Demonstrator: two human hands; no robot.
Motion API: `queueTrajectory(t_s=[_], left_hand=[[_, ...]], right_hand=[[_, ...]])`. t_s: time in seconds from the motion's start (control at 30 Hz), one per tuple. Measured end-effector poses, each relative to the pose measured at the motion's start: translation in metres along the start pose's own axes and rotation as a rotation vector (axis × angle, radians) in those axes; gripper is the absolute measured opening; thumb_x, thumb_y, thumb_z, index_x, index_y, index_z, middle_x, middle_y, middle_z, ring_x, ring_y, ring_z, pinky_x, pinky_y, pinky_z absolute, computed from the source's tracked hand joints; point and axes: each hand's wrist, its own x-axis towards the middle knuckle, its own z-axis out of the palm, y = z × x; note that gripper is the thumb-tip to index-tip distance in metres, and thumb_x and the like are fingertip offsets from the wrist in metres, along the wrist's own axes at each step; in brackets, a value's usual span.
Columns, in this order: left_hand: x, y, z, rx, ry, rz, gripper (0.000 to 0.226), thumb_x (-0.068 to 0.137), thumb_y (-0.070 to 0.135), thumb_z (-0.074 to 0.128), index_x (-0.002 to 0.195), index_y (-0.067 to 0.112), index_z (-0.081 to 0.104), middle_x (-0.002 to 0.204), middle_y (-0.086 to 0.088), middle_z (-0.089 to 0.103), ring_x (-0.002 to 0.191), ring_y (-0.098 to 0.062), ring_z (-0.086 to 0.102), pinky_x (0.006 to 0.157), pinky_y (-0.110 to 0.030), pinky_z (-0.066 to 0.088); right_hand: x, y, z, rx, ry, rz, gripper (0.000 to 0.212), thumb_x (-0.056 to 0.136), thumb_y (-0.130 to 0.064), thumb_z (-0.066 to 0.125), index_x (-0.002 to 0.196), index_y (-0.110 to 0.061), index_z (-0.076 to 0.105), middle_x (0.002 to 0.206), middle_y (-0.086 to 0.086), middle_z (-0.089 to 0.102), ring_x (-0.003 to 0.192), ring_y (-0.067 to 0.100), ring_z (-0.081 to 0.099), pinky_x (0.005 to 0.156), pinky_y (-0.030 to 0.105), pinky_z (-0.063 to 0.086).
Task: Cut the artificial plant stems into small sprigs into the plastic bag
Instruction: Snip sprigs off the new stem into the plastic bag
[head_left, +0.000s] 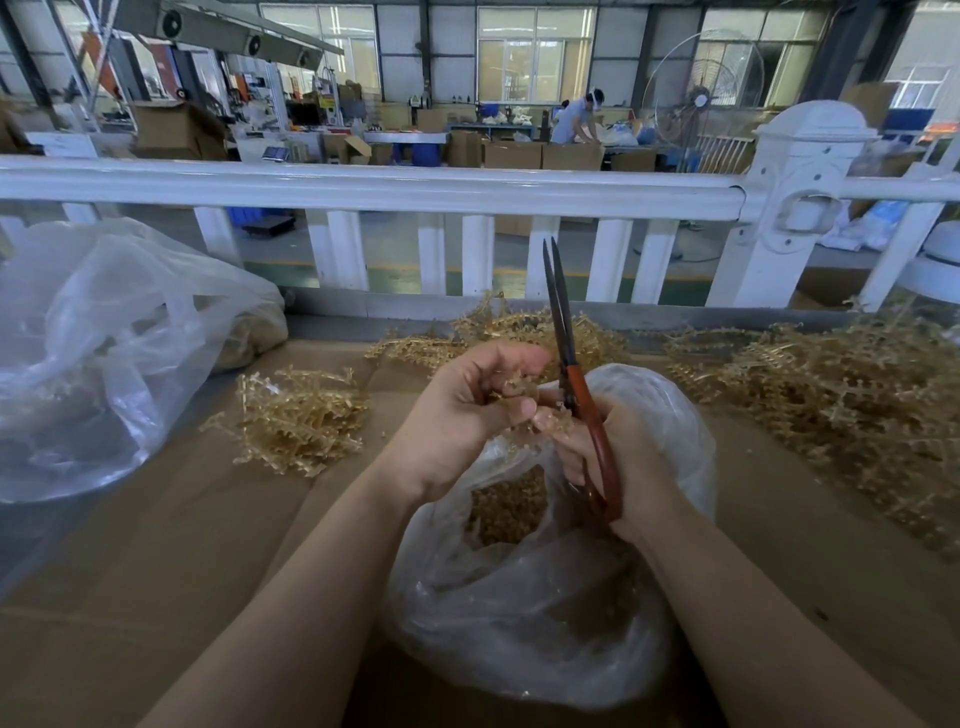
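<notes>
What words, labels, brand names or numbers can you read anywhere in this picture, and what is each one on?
No text here can be read.
Scissors held in the right hand: no brand or mark shows.
Plastic bag under the hands: clear, no print shows.
Cardboard boxes beyond the white railing: any print is too small and blurred to read.
Small yellow sign on the far wall: too small to read.

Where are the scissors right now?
In the head view the scissors are right of centre, gripped in the right hand above the open plastic bag, blades pointing up toward the white railing.
</notes>
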Motion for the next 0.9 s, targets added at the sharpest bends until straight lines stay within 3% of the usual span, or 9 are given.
queueTrajectory(t_s=[0.13, 0.27, 0.33, 0.4, 0.5, 0.6, 0.7, 0.8, 0.9], left_hand=[[0.001, -0.002, 0.001, -0.066, -0.001, 0.004, 0.04, 0.084, -0.022, 0.057, 0.112, 0.008, 0.06, 0.106, -0.018, 0.068, 0.099, -0.023, 0.071, 0.076, -0.03, 0.058], [0.003, -0.003, -0.001, -0.014, 0.243, -0.104, 0.059, 0.069, 0.005, 0.083, 0.117, 0.019, 0.052, 0.11, -0.003, 0.059, 0.094, -0.012, 0.064, 0.075, -0.023, 0.054], [0.003, -0.002, -0.003, 0.007, 0.323, -0.23, 0.071, 0.064, 0.025, 0.09, 0.118, 0.02, 0.044, 0.111, -0.004, 0.056, 0.094, -0.014, 0.061, 0.073, -0.025, 0.052], [0.002, 0.0, -0.005, 0.033, 0.293, -0.384, 0.078, 0.063, 0.051, 0.088, 0.115, 0.012, 0.046, 0.101, -0.006, 0.06, 0.079, -0.012, 0.06, 0.064, -0.024, 0.05], [-0.001, -0.001, -0.001, 0.184, 0.069, -0.501, 0.074, 0.065, 0.072, 0.075, 0.098, 0.007, 0.061, 0.077, -0.002, 0.066, 0.061, -0.011, 0.054, 0.055, -0.018, 0.045], [-0.002, -0.004, 0.005, 0.256, 0.076, -0.439, 0.053, 0.072, 0.054, 0.081, 0.095, 0.008, 0.069, 0.077, 0.001, 0.068, 0.068, -0.009, 0.059, 0.061, -0.018, 0.049], [0.0, -0.001, 0.003, 0.201, 0.177, -0.387, 0.019, 0.077, 0.017, 0.083, 0.083, 0.009, 0.067, 0.072, 0.0, 0.067, 0.066, -0.01, 0.062, 0.058, -0.018, 0.048], [0.001, 0.002, 0.0, 0.131, 0.227, -0.359, 0.024, 0.08, -0.001, 0.075, 0.074, 0.016, 0.059, 0.074, -0.005, 0.068, 0.065, -0.012, 0.065, 0.058, -0.021, 0.049], [0.002, 0.005, 0.001, 0.078, 0.244, -0.353, 0.026, 0.083, -0.007, 0.066, 0.079, 0.015, 0.053, 0.074, -0.008, 0.07, 0.064, -0.016, 0.066, 0.058, -0.024, 0.049]], right_hand=[[-0.006, -0.002, 0.001, 0.078, -0.033, -0.015, 0.02, 0.088, -0.002, 0.07, 0.106, -0.011, 0.068, 0.067, 0.002, 0.062, 0.042, 0.009, 0.039, 0.036, 0.017, 0.033], [-0.009, -0.006, 0.003, 0.125, 0.026, -0.119, 0.028, 0.084, 0.001, 0.071, 0.111, -0.004, 0.067, 0.084, 0.008, 0.068, 0.046, 0.004, 0.056, 0.042, 0.014, 0.043], [-0.008, -0.005, 0.001, 0.126, 0.084, -0.163, 0.025, 0.086, 0.0, 0.07, 0.109, -0.008, 0.068, 0.092, 0.013, 0.071, 0.063, 0.012, 0.069, 0.056, 0.023, 0.055], [-0.005, -0.004, -0.002, 0.112, 0.151, -0.177, 0.028, 0.087, -0.002, 0.07, 0.114, -0.01, 0.067, 0.11, 0.019, 0.07, 0.089, 0.029, 0.072, 0.078, 0.042, 0.059], [-0.002, -0.001, -0.008, 0.072, 0.201, -0.221, 0.026, 0.092, -0.002, 0.067, 0.115, -0.014, 0.068, 0.109, 0.014, 0.069, 0.076, 0.021, 0.069, 0.068, 0.038, 0.058], [0.0, 0.004, -0.009, -0.04, 0.19, -0.262, 0.026, 0.093, -0.005, 0.068, 0.117, -0.013, 0.068, 0.094, 0.011, 0.073, 0.079, 0.028, 0.068, 0.072, 0.045, 0.059], [0.001, 0.008, -0.007, -0.162, 0.209, -0.32, 0.026, 0.091, -0.004, 0.07, 0.101, -0.028, 0.071, 0.086, -0.007, 0.075, 0.077, 0.012, 0.071, 0.067, 0.025, 0.059], [0.002, 0.01, -0.005, -0.222, 0.204, -0.362, 0.022, 0.088, -0.01, 0.076, 0.093, -0.031, 0.07, 0.086, -0.013, 0.075, 0.082, 0.004, 0.071, 0.07, 0.018, 0.056], [0.002, 0.011, -0.004, -0.234, 0.206, -0.379, 0.018, 0.086, -0.014, 0.078, 0.088, -0.028, 0.068, 0.079, -0.015, 0.074, 0.076, -0.001, 0.07, 0.065, 0.011, 0.051]])
